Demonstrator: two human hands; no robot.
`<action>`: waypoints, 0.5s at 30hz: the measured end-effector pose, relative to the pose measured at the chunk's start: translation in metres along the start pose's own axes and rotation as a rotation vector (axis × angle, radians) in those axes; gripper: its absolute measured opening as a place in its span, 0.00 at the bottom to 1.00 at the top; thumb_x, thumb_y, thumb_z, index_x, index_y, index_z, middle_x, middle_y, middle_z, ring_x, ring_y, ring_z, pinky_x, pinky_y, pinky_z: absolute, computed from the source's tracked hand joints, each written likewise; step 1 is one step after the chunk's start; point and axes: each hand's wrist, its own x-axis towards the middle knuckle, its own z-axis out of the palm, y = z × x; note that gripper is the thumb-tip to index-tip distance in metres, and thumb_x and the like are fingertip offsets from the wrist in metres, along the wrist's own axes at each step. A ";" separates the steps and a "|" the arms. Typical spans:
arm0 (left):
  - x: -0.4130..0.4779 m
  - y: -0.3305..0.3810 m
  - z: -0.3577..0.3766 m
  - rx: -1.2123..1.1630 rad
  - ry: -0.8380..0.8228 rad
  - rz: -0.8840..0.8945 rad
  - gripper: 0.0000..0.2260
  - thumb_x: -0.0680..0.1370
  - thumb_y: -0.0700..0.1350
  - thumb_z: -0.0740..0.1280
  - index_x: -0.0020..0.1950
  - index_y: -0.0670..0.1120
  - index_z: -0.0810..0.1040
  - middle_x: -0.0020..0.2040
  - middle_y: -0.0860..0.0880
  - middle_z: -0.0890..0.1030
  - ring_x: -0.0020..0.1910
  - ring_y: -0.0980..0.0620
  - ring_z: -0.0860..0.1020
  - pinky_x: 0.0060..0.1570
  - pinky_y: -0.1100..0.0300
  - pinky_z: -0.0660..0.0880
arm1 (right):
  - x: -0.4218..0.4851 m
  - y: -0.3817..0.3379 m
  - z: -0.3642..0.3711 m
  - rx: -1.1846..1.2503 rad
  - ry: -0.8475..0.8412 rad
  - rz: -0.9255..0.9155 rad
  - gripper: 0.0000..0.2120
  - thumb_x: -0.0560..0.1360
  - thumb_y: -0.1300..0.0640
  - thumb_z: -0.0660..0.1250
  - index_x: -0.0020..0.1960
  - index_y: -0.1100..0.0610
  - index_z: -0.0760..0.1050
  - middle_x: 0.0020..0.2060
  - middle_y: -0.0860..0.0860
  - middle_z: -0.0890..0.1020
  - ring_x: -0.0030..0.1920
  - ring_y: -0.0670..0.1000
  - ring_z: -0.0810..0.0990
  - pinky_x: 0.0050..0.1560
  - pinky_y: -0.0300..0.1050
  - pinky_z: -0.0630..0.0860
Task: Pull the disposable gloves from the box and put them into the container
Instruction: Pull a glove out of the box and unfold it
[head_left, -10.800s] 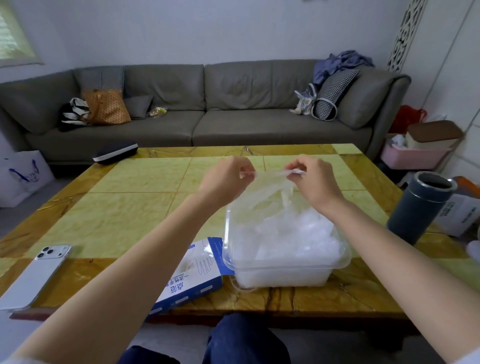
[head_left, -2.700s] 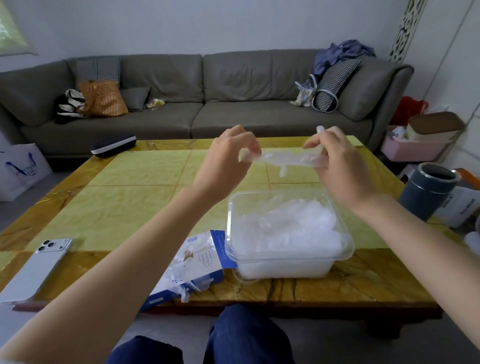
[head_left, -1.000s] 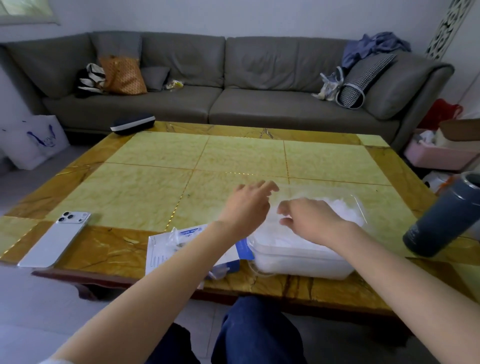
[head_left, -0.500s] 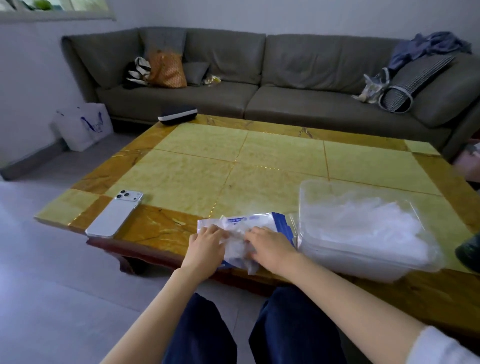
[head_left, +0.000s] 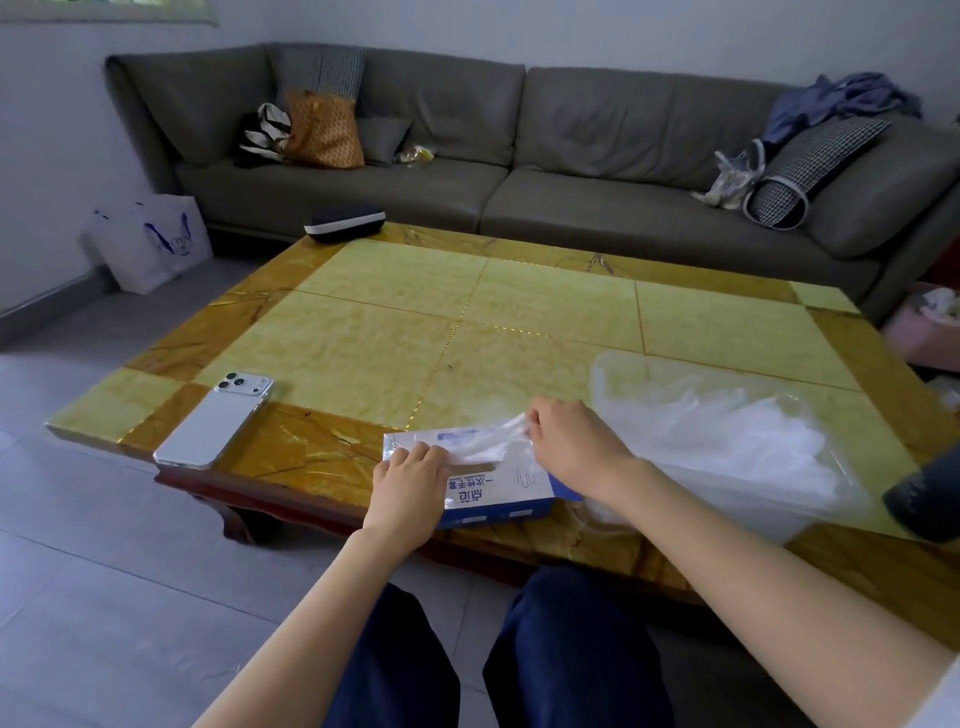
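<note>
A blue and white glove box (head_left: 493, 493) lies flat near the table's front edge. My left hand (head_left: 408, 486) rests on its left end with fingers laid over the top, holding it down. My right hand (head_left: 569, 441) pinches a clear disposable glove (head_left: 485, 441) that stretches out of the box's opening toward the right. Right of the box stands a clear plastic container (head_left: 613, 374) heaped with crumpled clear gloves (head_left: 737, 441).
A white phone (head_left: 215, 418) lies face down at the table's front left. A dark cylindrical cup (head_left: 930, 499) stands at the right edge. A dark case (head_left: 345, 221) sits at the table's far edge by the grey sofa (head_left: 571, 171). My knees are below the table edge.
Both hands left the container and came down to the box. Since half a second ago my right hand has drawn a glove out to the right while my left hand stays on the box.
</note>
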 end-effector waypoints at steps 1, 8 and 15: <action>0.000 0.001 -0.001 -0.009 -0.007 -0.007 0.15 0.83 0.46 0.51 0.68 0.49 0.66 0.64 0.51 0.70 0.64 0.48 0.67 0.63 0.55 0.62 | 0.000 -0.001 -0.005 0.002 0.027 0.002 0.07 0.79 0.64 0.56 0.50 0.62 0.72 0.45 0.58 0.79 0.42 0.55 0.77 0.40 0.47 0.74; 0.004 -0.002 -0.008 -0.022 -0.092 0.008 0.15 0.80 0.42 0.56 0.67 0.48 0.68 0.64 0.49 0.69 0.63 0.48 0.66 0.63 0.54 0.63 | -0.002 0.011 -0.047 0.010 0.224 0.050 0.09 0.80 0.59 0.52 0.44 0.58 0.68 0.36 0.54 0.77 0.35 0.53 0.75 0.29 0.41 0.64; 0.015 0.019 -0.050 -0.403 0.093 -0.009 0.21 0.78 0.39 0.63 0.70 0.44 0.63 0.69 0.46 0.67 0.65 0.47 0.69 0.64 0.52 0.67 | -0.010 0.030 -0.070 -0.069 0.277 0.053 0.12 0.80 0.57 0.51 0.41 0.56 0.69 0.37 0.53 0.79 0.35 0.53 0.74 0.30 0.41 0.62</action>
